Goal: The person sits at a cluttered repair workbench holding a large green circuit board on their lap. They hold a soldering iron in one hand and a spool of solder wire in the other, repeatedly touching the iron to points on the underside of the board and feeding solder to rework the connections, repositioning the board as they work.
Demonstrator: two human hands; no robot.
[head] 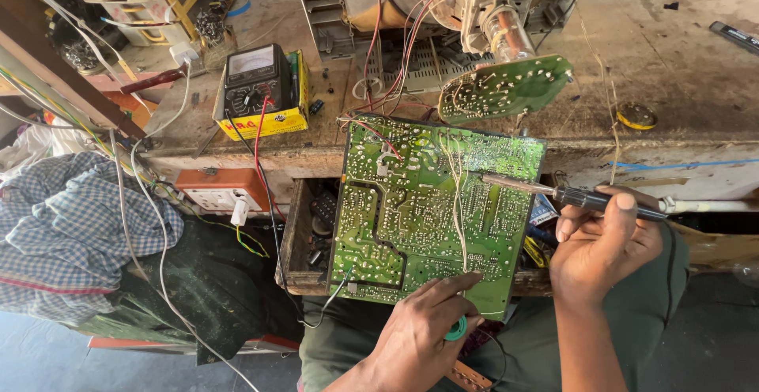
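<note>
Soldering iron lying crosswise, tip pointing left

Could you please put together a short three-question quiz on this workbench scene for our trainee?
1. True or false: the right hand holds the soldering iron with its tip over the large circuit board.
2. What is the left hand doing? A) lifting the multimeter B) resting fingers on the board's lower edge C) pulling a plug
3. Where does the small board sit relative to the large one?

Key
1. True.
2. B; a small green spool shows under the hand.
3. Above it, farther from the person, on the bench.
</note>
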